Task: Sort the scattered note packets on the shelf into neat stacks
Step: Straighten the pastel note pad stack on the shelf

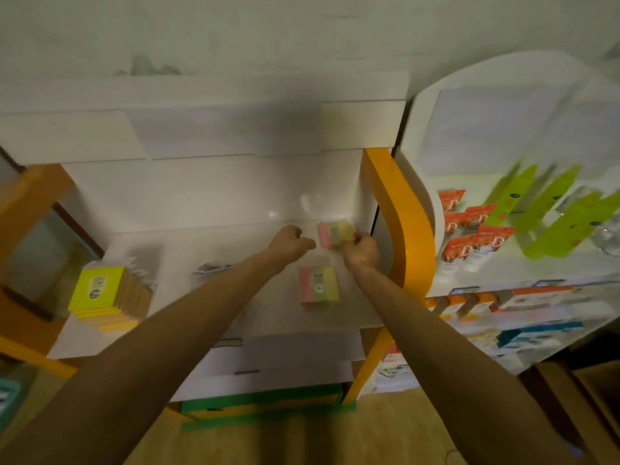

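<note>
Right hand [361, 250] grips a striped packet [333, 233] at the shelf [235, 263] rear; left hand [291, 242] (curled, empty) beside it.

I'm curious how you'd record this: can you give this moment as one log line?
step: stacking | right hand: grips striped packet at shelf back | left hand: closed beside it | second striped packet: lying nearer | yellow stack: left

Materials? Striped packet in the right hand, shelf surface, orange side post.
Striped packet: pastel paper pads, probably in clear film, though blur hides any sheen. Shelf surface: glossy white laminate or painted board; it shows soft glare spots. Orange side post: smooth, curved, likely painted or laminated board.
</note>
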